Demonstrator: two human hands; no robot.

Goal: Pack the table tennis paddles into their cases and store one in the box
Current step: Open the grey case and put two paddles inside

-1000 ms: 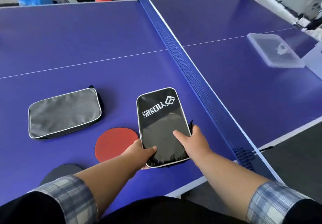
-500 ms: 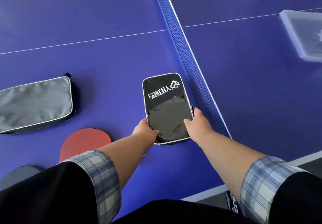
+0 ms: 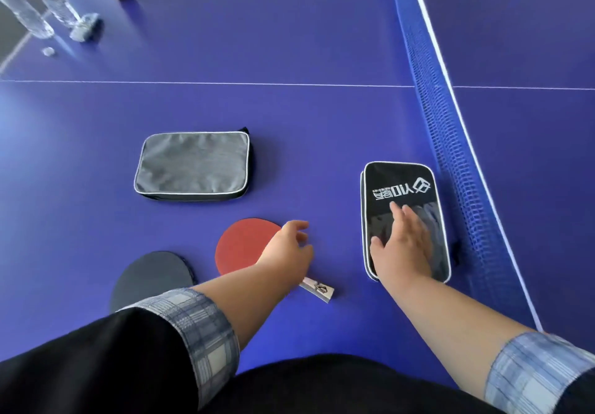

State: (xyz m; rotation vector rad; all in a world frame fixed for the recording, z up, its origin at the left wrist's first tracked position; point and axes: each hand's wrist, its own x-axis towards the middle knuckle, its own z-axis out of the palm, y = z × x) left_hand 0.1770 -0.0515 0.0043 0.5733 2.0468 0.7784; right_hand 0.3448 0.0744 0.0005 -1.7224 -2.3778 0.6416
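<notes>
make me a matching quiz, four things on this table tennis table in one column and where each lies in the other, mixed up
Things:
1. grey case
2. black case
3. red paddle
4. black paddle

Places:
A. beside the net, under the right hand
B. partly hidden by the left sleeve
C. apart from both hands, farthest of the four
D. partly hidden by the left hand

Pairs: 1-C, 2-A, 3-D, 4-B

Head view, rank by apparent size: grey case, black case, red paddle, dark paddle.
1. black case and grey case: look about alike, not ranked.
2. red paddle and dark paddle: both clearly smaller than the cases; left arm hides part of each, so no order between them.
</notes>
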